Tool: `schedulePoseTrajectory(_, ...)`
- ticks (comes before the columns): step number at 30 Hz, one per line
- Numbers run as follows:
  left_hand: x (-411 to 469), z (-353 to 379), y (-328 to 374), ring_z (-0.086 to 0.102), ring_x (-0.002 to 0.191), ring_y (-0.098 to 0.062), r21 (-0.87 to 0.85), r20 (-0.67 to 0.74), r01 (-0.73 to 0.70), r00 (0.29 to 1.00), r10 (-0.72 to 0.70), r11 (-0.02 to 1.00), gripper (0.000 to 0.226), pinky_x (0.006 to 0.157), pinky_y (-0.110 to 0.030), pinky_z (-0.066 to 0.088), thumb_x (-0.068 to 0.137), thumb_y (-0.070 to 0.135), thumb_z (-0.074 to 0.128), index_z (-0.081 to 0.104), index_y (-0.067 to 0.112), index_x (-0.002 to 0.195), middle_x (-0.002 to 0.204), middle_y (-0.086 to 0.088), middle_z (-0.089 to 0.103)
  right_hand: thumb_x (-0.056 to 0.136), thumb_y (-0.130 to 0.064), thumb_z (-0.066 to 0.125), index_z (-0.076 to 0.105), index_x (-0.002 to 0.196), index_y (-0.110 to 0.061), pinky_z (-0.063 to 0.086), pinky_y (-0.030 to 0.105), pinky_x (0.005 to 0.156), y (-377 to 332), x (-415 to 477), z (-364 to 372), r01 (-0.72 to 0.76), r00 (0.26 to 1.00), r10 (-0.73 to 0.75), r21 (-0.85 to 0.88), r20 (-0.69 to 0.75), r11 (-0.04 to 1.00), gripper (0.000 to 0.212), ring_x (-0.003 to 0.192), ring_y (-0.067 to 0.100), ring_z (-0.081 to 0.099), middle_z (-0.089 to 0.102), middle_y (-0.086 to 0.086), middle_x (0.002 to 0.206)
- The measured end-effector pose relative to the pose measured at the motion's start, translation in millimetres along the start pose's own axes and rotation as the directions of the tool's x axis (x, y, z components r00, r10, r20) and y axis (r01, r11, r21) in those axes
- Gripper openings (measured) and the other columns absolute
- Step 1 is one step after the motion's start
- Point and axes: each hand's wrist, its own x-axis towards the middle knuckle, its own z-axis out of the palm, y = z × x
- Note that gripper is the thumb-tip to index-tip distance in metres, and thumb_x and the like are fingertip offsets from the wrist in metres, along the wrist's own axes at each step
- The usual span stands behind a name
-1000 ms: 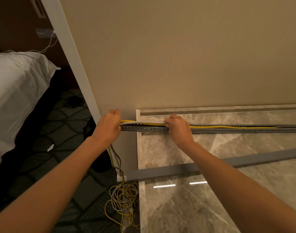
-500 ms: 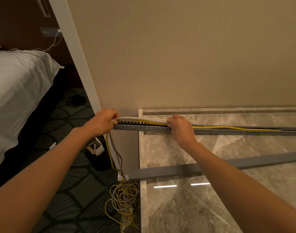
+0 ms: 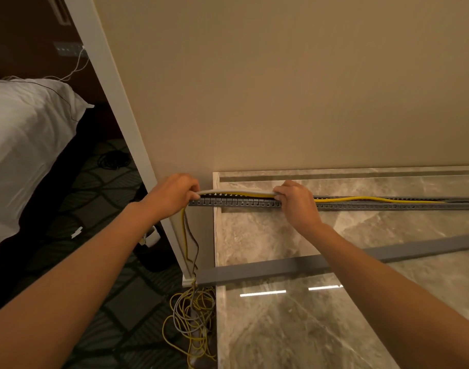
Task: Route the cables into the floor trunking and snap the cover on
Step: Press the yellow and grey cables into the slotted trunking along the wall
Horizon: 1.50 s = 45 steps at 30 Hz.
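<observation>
One plain beige wall (image 3: 281, 89) fills the upper view and meets one polished grey-brown marble floor (image 3: 294, 328) at the lower right. To the left, past one white corner trim (image 3: 125, 107), are one bed with white bedding (image 3: 22, 145) and one dark patterned carpet (image 3: 116, 302).

One long grey slotted plastic trunking (image 3: 387, 206) runs along the marble near the wall's foot, and its left end juts past the marble edge. One flat grey cover strip (image 3: 268, 271) lies on the marble nearer the camera, apart from the trunking and not fitted.

One tangled coil of yellow and grey cables (image 3: 190, 318) sits on the carpet by the marble edge; its loops cannot be counted. Two strands hang toward it, one yellow cable (image 3: 184, 235) and one grey cable (image 3: 195, 246). One pale cable (image 3: 236, 192) arches above the trunking between the two hands.

The left hand (image 3: 172, 194) curls its fingers round the strands at the trunking's left end. The right hand (image 3: 297, 202) grips them with curled fingers at the trunking's top.
</observation>
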Motion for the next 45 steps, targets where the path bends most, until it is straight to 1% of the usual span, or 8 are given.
schedulePoseTrajectory(9,-5,9,0,0.045,0.079,-0.017,0.075,-0.084,-0.026,0.996,0.032,0.997,0.02,0.067,-0.028,0.033,0.096,0.017,0.049,0.064,0.004,0.099,0.096,-0.003,0.04,0.093,0.003,0.044,0.066,0.097,0.008,0.043,0.039,0.08,0,-1,-1,-0.011,0.999,0.009,0.086,0.032,0.996,0.023,0.097,0.035,0.056,0.062,0.023,0.103)
schedulePoseTrajectory(14,-1,8,11,0.058,0.087,-0.027,0.227,-0.071,-0.016,0.997,0.033,0.974,0.03,0.067,-0.029,0.036,0.097,0.03,0.046,0.06,0.004,0.1,0.098,-0.009,0.051,0.095,0.002,0.043,0.063,0.103,0.008,0.042,0.04,0.086,-1,0,-1,-0.034,0.997,0.025,0.115,0.078,0.993,0.023,0.101,0.036,0.055,0.06,0.023,0.109)
schedulePoseTrajectory(20,-5,19,11,0.055,0.096,-0.028,0.168,-0.219,-0.071,0.97,0.107,0.983,0.016,0.076,-0.03,0.034,0.093,0.012,0.053,0.065,0.006,0.104,0.104,-0.014,0.062,0.095,0.003,0.042,0.062,0.107,0.006,0.042,0.038,0.086,-1,-1,2,-0.045,0.997,0.036,0.134,0.073,0.99,0.023,0.103,0.035,0.054,0.059,0.022,0.111)
schedulePoseTrajectory(24,-1,18,14,0.044,0.11,-0.026,0.272,-0.136,-0.042,0.987,0.081,0.961,0.023,0.089,-0.031,0.025,0.097,0.013,0.045,0.063,0.012,0.111,0.114,-0.009,0.058,0.095,0.001,0.042,0.06,0.106,0.003,0.044,0.038,0.083,0,-6,1,-0.022,0.999,0.015,0.143,0.044,0.99,0.021,0.101,0.035,0.054,0.06,0.021,0.11)
schedulePoseTrajectory(29,6,7,32,0.048,0.112,-0.024,0.372,-0.032,0.013,0.999,-0.001,0.928,0.033,0.098,-0.034,0.032,0.098,0.033,0.041,0.064,0.01,0.107,0.116,-0.009,0.059,0.095,-0.002,0.045,0.054,0.101,0.001,0.046,0.042,0.082,0,-6,-3,-0.088,0.996,0.081,0.205,0.043,0.975,0.011,0.091,0.028,0.053,0.06,0.018,0.106)
schedulePoseTrajectory(38,5,9,45,0.056,0.101,-0.031,0.161,-0.084,0.092,0.993,-0.08,0.983,0.011,0.084,-0.036,0.042,0.09,0.014,0.059,0.061,0.003,0.092,0.106,-0.017,0.065,0.093,0.001,0.048,0.06,0.102,0.0,0.041,0.034,0.087,7,-6,5,0.001,0.998,0.003,0.053,-0.066,0.999,0.015,0.11,0.029,0.046,0.055,0.015,0.113)
schedulePoseTrajectory(42,2,17,58,0.056,0.101,-0.034,0.241,-0.073,0.012,0.997,0.006,0.97,0.014,0.071,-0.036,0.04,0.088,-0.001,0.052,0.059,-0.002,0.1,0.113,-0.019,0.057,0.092,0.004,0.049,0.063,0.1,0.001,0.035,0.031,0.073,11,-6,5,0.034,0.994,-0.028,0.06,-0.106,0.998,0.017,0.103,0.032,0.051,0.06,0.017,0.105)
schedulePoseTrajectory(45,-1,25,67,0.056,0.104,-0.036,0.331,-0.076,-0.021,0.996,0.049,0.943,0.023,0.075,-0.039,0.047,0.09,0.003,0.051,0.055,0.0,0.113,0.119,-0.02,0.054,0.091,-0.008,0.055,0.067,0.098,0.0,0.03,0.026,0.07,13,-11,0,0.064,0.99,-0.055,0.066,-0.131,0.996,0.016,0.095,0.031,0.056,0.064,0.016,0.097)
